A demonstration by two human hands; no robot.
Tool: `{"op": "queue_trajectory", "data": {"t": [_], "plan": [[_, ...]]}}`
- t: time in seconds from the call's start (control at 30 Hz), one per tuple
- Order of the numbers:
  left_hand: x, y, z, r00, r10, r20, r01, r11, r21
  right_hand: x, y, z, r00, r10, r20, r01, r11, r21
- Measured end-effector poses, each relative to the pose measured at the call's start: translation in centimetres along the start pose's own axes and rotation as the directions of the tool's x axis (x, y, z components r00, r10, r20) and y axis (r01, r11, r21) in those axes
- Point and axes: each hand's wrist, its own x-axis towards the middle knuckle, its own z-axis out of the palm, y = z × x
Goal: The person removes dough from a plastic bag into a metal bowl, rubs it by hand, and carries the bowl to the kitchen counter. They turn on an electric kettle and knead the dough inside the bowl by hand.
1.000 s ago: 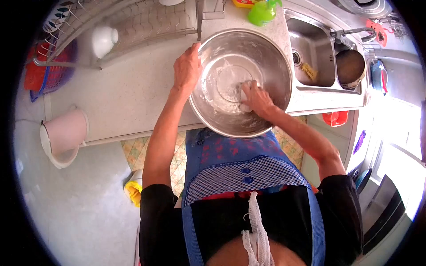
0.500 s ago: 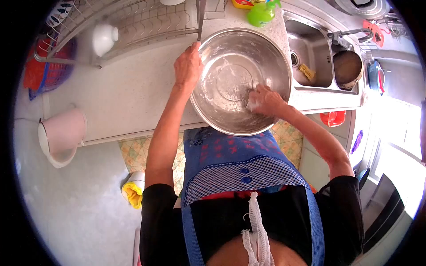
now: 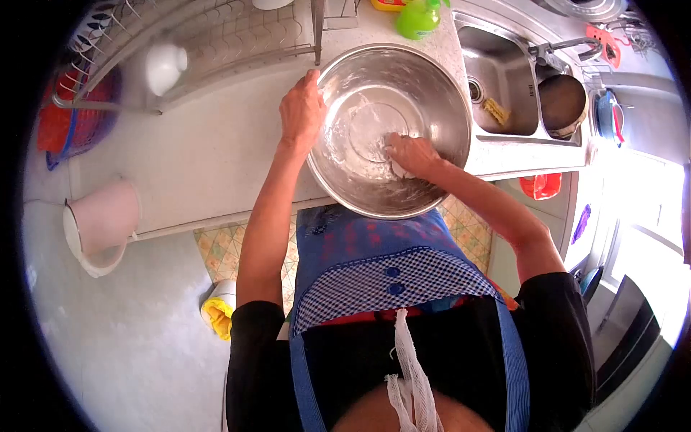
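Observation:
A large stainless steel basin point(image 3: 439, 79) stands on the counter in front of me, its inside wet-looking with whitish smears. My left hand point(image 3: 302, 111) is closed on the basin's left rim. Inside the bowl, my right hand point(image 3: 415, 155) presses a small white wad point(image 3: 400, 170) against the bottom. The fingers cover most of that wad, and whether it is cloth or something else I cannot tell.
Right of the basin is a steel sink point(image 3: 504, 50) holding a yellow sponge point(image 3: 495, 111) and, in its second bowl, a pan point(image 3: 563, 104). A green pump bottle point(image 3: 417, 20) stands behind. To the left are a wire dish rack point(image 3: 216, 61), a white bowl point(image 3: 165, 68) and a pink kettle point(image 3: 108, 209).
My right hand has slid left across the basin's bottom with the white wad, toward the middle. My left hand keeps its hold on the rim.

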Motion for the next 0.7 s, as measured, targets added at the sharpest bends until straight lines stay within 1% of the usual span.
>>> {"op": "queue_trajectory", "data": {"t": [0.03, 0.07, 0.1, 0.13, 0.17, 0.2, 0.27, 0.3, 0.33, 0.4, 0.43, 0.47, 0.53, 0.57, 0.7], "plan": [[0.0, -0.4, 0.3, 0.998, 0.041, -0.04, -0.041, 0.999, 0.016, -0.3, 0.0, -1.2, 1.0, 0.021, -0.002, -0.021, 0.996, 0.089], [0.1, -0.6, 0.4, 0.993, 0.081, -0.082, -0.079, 0.996, 0.033, -0.4, 1.3, -1.2, 1.0, 0.017, -0.005, -0.017, 0.996, 0.084], [0.1, -0.8, 0.4, 0.993, 0.079, -0.087, -0.076, 0.997, 0.034, -0.5, 3.2, -1.2, 0.98, -0.193, -0.04, 0.196, 0.976, 0.095], [0.1, -0.8, 0.4, 0.995, 0.066, -0.08, -0.063, 0.998, 0.028, -0.6, 3.4, -2.0, 0.916, -0.393, -0.074, 0.399, 0.911, 0.099], [0.1, -0.8, 0.4, 0.996, 0.054, -0.072, -0.053, 0.998, 0.023, -1.0, 3.4, -2.6, 0.984, -0.057, 0.168, -0.01, 0.928, 0.373], [0.1, -0.7, 0.5, 0.996, 0.055, -0.073, -0.054, 0.998, 0.021, -1.5, 3.2, -3.0, 0.984, -0.056, 0.167, -0.01, 0.929, 0.371], [0.1, -0.7, 0.6, 0.993, 0.06, -0.105, -0.06, 0.998, 0.002, -3.0, 1.5, -4.8, 0.934, -0.195, 0.299, 0.003, 0.842, 0.539], [0.1, -0.7, 0.6, 0.993, 0.059, -0.105, -0.059, 0.998, 0.003, -4.0, -0.2, -5.3, 0.945, -0.223, 0.241, 0.075, 0.862, 0.502], [0.0, -0.6, 0.6, 0.991, 0.069, -0.117, -0.068, 0.998, 0.007, -4.2, -0.7, -4.6, 0.944, -0.224, 0.241, 0.076, 0.861, 0.503], [-0.1, -0.6, 0.5, 0.989, 0.082, -0.12, -0.081, 0.997, 0.01, -4.5, -1.1, -2.0, 0.95, -0.263, 0.167, 0.192, 0.917, 0.349], [0.0, -0.5, 0.5, 0.995, 0.069, -0.077, -0.069, 0.998, 0.001, -4.8, -1.4, -0.5, 0.951, -0.308, -0.001, 0.293, 0.905, 0.309], [0.3, -0.5, 0.4, 0.998, 0.054, -0.043, -0.054, 0.999, -0.005, -4.4, -1.3, 0.6, 0.951, -0.309, -0.004, 0.296, 0.905, 0.305], [0.2, -0.4, 0.3, 0.996, 0.065, -0.063, -0.065, 0.998, -0.006, -4.0, -1.8, 2.2, 0.949, -0.299, -0.097, 0.314, 0.904, 0.289], [0.2, -0.4, 0.3, 0.993, 0.078, -0.089, -0.079, 0.997, -0.01, -3.6, -2.0, 2.2, 0.957, -0.282, -0.069, 0.291, 0.92, 0.262], [0.3, -0.7, 0.7, 0.989, 0.117, -0.095, -0.118, 0.993, -0.006, -2.8, -2.9, 1.3, 0.964, -0.243, -0.108, 0.264, 0.923, 0.281]]}}
